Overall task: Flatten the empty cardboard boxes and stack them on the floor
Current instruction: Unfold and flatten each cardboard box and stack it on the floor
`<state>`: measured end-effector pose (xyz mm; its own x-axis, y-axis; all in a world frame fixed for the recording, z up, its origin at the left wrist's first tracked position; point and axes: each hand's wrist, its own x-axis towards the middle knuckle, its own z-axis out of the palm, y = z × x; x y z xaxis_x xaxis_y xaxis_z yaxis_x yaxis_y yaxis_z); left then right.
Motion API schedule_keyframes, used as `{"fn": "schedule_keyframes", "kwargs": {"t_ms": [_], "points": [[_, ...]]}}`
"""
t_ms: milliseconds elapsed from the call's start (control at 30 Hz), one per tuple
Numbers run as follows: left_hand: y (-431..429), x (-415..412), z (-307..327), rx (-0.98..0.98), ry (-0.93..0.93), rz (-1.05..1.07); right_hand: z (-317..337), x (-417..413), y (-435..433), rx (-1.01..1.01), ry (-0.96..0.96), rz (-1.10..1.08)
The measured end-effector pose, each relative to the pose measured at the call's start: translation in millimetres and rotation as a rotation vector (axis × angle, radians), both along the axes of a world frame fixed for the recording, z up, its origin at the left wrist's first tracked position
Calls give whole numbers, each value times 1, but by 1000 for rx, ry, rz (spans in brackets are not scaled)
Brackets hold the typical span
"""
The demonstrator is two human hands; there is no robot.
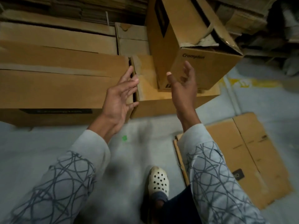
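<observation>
A tall brown cardboard box (191, 42) printed "Crompton" stands tilted on a lower box (152, 88), its torn top flaps open at the upper right. My right hand (182, 88) is open, fingers spread, just in front of the tall box's near face and not gripping it. My left hand (123, 94) is open too, fingers near the gap between the long box (61, 84) on the left and the lower box. A flattened box (252, 157) lies on the floor at the right.
Stacks of flat cardboard (72, 12) fill the back. More long boxes (56, 38) lie behind the left one. The grey floor (48, 143) has a small green mark (124, 137). My foot in a white perforated clog (159, 181) stands at the bottom centre.
</observation>
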<state>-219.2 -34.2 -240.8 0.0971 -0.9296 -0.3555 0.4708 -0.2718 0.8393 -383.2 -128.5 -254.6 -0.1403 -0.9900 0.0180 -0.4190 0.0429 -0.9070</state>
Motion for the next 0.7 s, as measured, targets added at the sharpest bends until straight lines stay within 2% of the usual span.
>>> {"fn": "schedule_keyframes", "kwargs": {"t_ms": [100,233,333,367,400,500,567,633,700], "points": [[-24,-15,9,-63,36,-44,9,1,-31,-87,28,-114],[-32,-31,11,-53,79,-98,24,-2,-67,-52,-113,-172],[-32,-42,15,-65,91,-142,31,-5,-67,-59,14,-146],[-32,-43,17,-64,86,-154,33,-5,-69,-51,-2,-142],[-32,-44,19,-60,80,-166,36,-7,-71,-20,-100,-140],[-33,-41,24,-48,68,-188,52,-11,-71,117,-737,-81],[-29,-38,25,-41,62,-188,58,-15,-67,154,-1019,-91],[-25,-35,26,-37,58,-184,59,-14,-65,192,-1002,-33],[-19,-31,28,-35,55,-180,59,-3,-61,220,-766,55]]}}
